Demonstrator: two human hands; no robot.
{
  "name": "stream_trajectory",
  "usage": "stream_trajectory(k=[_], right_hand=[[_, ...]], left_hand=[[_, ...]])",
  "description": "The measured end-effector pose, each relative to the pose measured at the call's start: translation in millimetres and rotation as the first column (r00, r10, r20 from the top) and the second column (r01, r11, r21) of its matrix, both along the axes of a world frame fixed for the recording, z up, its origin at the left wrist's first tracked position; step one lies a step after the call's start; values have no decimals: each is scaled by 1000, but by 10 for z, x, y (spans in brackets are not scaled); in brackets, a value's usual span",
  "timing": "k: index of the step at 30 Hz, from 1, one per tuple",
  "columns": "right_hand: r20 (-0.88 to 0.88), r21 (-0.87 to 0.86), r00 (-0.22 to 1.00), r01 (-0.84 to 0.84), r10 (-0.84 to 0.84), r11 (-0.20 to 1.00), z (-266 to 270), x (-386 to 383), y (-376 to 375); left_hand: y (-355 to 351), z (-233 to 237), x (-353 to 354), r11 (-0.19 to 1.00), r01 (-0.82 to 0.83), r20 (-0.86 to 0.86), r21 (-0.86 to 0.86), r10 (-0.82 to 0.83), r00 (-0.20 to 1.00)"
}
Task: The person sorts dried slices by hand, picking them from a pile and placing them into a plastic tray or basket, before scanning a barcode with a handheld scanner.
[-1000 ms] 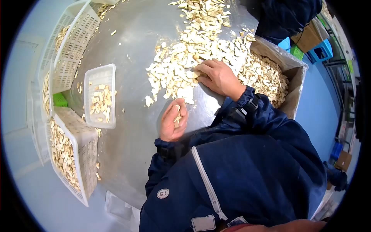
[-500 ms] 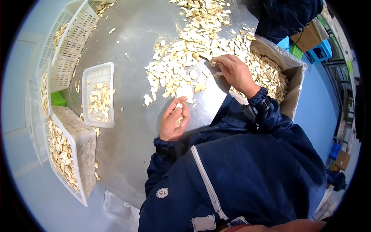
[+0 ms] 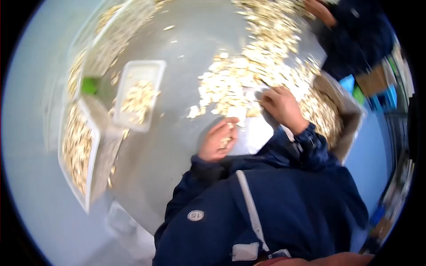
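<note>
At far left a crate (image 3: 92,153) of slices leans beside a tray (image 3: 148,71) on the desk (image 3: 153,164), slices in it too. The left hand (image 3: 219,138) is palm up, fingers curled around a few slices (image 3: 225,142), fingertips just beside the near edge of the heap (image 3: 235,77). The heap lies ahead of both hands, its long axis running away from the person and slightly right; single slices point every way. The right hand (image 3: 284,108) is nearer, palm down, wrist bent, fingers lowered at the heap's near right edge; blur hides whether they pinch a slice. Just right stands a box (image 3: 353,133) of slices; beyond, a co-worker's hand (image 3: 320,11).
</note>
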State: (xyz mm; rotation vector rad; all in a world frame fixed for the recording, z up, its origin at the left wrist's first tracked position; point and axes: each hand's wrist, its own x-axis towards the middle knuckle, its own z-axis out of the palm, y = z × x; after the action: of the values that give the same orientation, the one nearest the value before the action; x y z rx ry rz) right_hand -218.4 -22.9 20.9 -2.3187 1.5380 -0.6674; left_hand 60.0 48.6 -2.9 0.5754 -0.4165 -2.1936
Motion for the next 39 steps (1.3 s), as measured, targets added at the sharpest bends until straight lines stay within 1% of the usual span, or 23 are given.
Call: stream_trajectory(k=[3,5,9,10,11,12,13,14,15,16,18,20,21,23,24,25,27,28,29,30,35,37,39], right_hand=[[-28,-35,996,-88,87,996,95,68,-87],[-6,147,1000,-12,13,989,218,158,-121],[-36,201,983,-170,181,965,449,501,-395],[-121,205,949,-263,291,943,404,612,-542],[-82,170,934,-330,347,928,302,756,-624],[-26,177,932,-352,362,919,421,1016,-670],[174,123,905,-411,388,903,582,1280,-647],[447,37,820,-416,357,909,600,1465,-605],[536,-23,742,-463,402,886,695,1566,-577],[438,-80,776,-470,455,879,799,1579,-541],[297,-183,804,-482,515,857,602,1457,-571],[158,-220,811,-528,564,820,339,1274,-597],[99,-214,823,-531,559,820,252,1117,-547],[-15,-195,838,-538,546,820,131,771,-329],[-54,-121,838,-546,543,829,108,595,-233],[-67,-152,863,-505,501,849,36,442,-161],[-18,-144,947,-320,321,936,-68,91,-53],[-11,-159,986,-164,164,974,-89,-68,-5],[-2,-174,1000,-3,3,985,-47,-188,35],[-62,-204,992,91,-106,975,15,-296,134],[-30,-130,984,-177,175,976,54,-240,404],[-12,-167,992,-127,127,978,-115,-227,337],[64,-177,997,-25,37,984,-192,-222,209]], left_hand=[[21,1,-4,1000,-22,16,4,22,1000],[28,-2,1,1000,-30,9,-3,30,1000],[33,68,21,999,8,37,-47,-7,999],[37,81,31,997,33,59,-73,-28,998],[29,87,19,993,71,76,-98,-63,995],[11,50,68,985,140,26,-97,-138,990],[7,55,60,990,129,38,-64,-127,991],[21,49,38,993,118,50,-27,-116,992],[27,35,13,995,100,65,11,-101,993],[23,27,-9,996,92,79,23,-93,993],[38,23,-4,997,51,115,53,-57,992],[33,-46,29,995,86,70,-60,-81,994],[27,-79,35,988,99,43,-117,-95,995],[25,-95,39,989,111,46,-99,-107,993],[28,-57,35,990,109,51,-92,-104,993],[30,-22,32,991,104,57,-87,-100,993],[27,-9,18,993,97,92,-65,-91,992],[37,-19,8,994,88,110,-60,-81,991],[37,-23,-1,995,79,129,-56,-71,989],[21,-7,2,996,85,132,-33,-80,988],[-51,-21,-5,993,106,19,-43,-105,994],[-63,-25,0,994,104,-34,-25,-105,994],[-40,-1,0,999,42,-41,-22,-42,998]])
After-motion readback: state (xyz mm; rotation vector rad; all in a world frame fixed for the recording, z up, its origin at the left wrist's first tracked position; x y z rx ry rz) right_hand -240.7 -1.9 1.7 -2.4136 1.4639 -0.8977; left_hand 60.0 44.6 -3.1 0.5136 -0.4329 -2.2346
